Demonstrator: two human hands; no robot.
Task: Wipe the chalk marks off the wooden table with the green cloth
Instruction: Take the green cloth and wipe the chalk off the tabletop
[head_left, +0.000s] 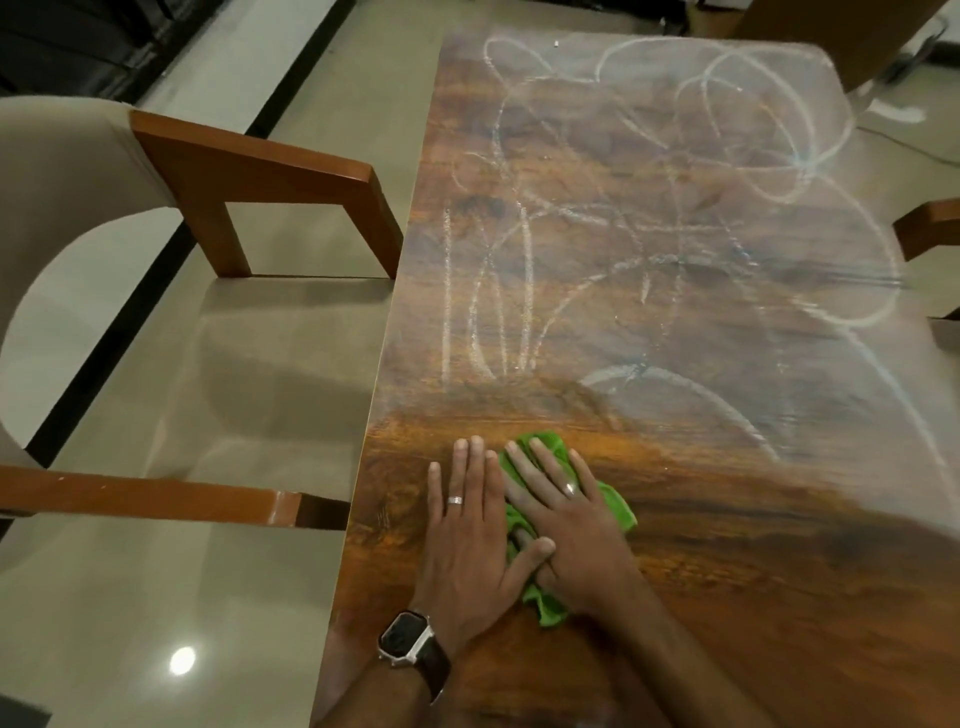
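Note:
A green cloth (615, 506) lies bunched on the wooden table (753, 597) near its front left part. My right hand (566, 525) presses flat on the cloth with straight fingers. My left hand (470, 535), with a ring and a wristwatch, lies flat on the wood beside it, its thumb over the cloth's edge and touching the right hand. White chalk marks (649, 218) loop and scribble over the middle and far part of the table. The strip of wood around the hands shows no chalk.
An armchair with wooden arms (249, 166) and a beige back stands left of the table on the glossy tiled floor (208, 415). Another wooden armrest (930, 228) pokes in at the right edge. A chair stands beyond the far end.

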